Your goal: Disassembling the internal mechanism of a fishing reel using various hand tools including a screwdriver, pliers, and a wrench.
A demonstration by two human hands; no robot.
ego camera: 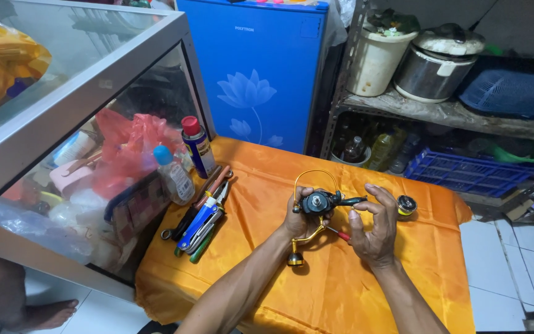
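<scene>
Your left hand (299, 218) grips the black-and-gold fishing reel (316, 204) above the orange-draped bench (403, 272). Your right hand (373, 230) sits just beside it, fingers loosely spread, fingertips at the reel's dark handle. Pliers and tools (204, 219) lie to the left, near two bottles.

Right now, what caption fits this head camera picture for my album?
Left hand grips a black-and-gold fishing reel over an orange cloth while the right hand touches its handle.
</scene>
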